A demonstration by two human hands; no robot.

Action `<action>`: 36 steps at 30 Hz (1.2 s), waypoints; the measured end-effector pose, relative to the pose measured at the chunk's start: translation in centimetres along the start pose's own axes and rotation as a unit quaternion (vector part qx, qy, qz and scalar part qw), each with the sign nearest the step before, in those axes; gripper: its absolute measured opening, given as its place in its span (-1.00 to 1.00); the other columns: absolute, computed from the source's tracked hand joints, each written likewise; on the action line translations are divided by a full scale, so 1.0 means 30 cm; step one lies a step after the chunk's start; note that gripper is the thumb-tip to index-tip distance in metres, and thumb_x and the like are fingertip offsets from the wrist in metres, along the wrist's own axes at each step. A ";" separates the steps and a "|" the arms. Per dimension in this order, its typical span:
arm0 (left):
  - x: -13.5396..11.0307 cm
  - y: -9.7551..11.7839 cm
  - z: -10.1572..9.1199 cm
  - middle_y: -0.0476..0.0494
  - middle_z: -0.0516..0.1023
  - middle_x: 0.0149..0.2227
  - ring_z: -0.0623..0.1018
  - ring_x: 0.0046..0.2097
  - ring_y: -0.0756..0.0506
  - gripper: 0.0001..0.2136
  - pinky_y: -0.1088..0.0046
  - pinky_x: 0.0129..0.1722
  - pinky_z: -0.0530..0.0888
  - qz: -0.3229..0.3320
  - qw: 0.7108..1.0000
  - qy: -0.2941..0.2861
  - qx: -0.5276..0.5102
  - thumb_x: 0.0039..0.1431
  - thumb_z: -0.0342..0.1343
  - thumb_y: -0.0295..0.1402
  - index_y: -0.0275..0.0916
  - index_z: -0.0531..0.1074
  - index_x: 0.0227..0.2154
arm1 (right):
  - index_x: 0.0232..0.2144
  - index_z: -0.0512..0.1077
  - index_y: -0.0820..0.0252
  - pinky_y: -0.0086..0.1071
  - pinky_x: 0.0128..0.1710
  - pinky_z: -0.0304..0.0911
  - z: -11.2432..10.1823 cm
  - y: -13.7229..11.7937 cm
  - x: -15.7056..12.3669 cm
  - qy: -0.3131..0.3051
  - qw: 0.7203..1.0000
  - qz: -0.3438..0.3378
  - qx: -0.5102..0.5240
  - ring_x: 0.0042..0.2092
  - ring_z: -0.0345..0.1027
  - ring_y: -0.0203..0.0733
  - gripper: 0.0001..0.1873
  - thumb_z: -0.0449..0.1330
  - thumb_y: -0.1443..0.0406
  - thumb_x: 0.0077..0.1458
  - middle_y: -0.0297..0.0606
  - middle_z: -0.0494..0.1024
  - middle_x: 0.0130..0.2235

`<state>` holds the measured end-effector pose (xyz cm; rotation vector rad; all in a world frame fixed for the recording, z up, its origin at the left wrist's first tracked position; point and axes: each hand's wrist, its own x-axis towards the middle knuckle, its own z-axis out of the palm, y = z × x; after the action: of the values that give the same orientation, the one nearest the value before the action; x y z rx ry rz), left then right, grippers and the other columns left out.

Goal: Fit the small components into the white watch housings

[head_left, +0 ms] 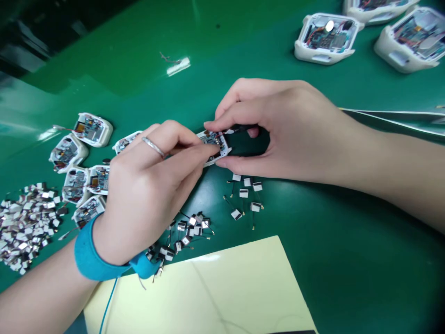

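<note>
At the worktop (330,232)'s left edge sits a heap of small shiny pieces (24,227), then open white casings (92,130). The left hand (149,195), wearing a blue wrist strap (93,255), grips a white casing (212,146) near the worktop's middle with bent fingers. The right hand (278,130) pinches its other end beside a thin black tool (241,128). Small wired tabs (243,192) lie below, a yellow sheet (198,297) at the bottom edge, more casings (327,38) toward the top right corner
</note>
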<state>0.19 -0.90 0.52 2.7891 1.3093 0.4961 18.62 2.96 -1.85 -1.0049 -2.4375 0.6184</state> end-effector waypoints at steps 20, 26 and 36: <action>0.003 0.003 -0.002 -0.10 0.47 -0.37 0.44 -0.37 -0.07 -0.87 0.41 -0.42 0.36 0.006 1.000 0.002 0.029 0.13 0.01 -0.45 -0.24 0.46 -0.32 | -0.30 0.44 0.23 -0.42 -0.45 0.13 0.000 -0.001 0.000 -0.004 1.000 0.002 0.003 -0.35 0.29 -0.29 -0.75 0.21 0.26 -0.09 -0.29 0.40 -0.25; -0.001 0.005 0.002 -0.05 0.47 -0.36 0.45 -0.37 -0.04 -0.89 0.42 -0.41 0.38 -0.002 0.999 0.010 0.031 0.11 0.06 -0.44 -0.19 0.46 -0.33 | -0.31 0.44 0.22 -0.41 -0.44 0.14 0.001 0.000 0.000 -0.004 1.000 0.003 0.001 -0.33 0.30 -0.26 -0.76 0.20 0.26 -0.09 -0.29 0.39 -0.25; 0.002 -0.001 0.004 -0.09 0.47 -0.37 0.44 -0.38 -0.06 -0.90 0.40 -0.45 0.37 0.017 0.999 0.012 0.029 0.10 0.06 -0.46 -0.22 0.46 -0.34 | -0.26 0.41 0.23 -0.41 -0.38 0.19 -0.009 0.003 -0.003 -0.019 1.000 -0.006 0.004 -0.30 0.29 -0.26 -0.73 0.19 0.23 -0.05 -0.28 0.38 -0.22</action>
<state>0.25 -0.81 0.41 2.8663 1.3028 0.5020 18.87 3.01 -1.68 -0.9834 -2.4708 0.6474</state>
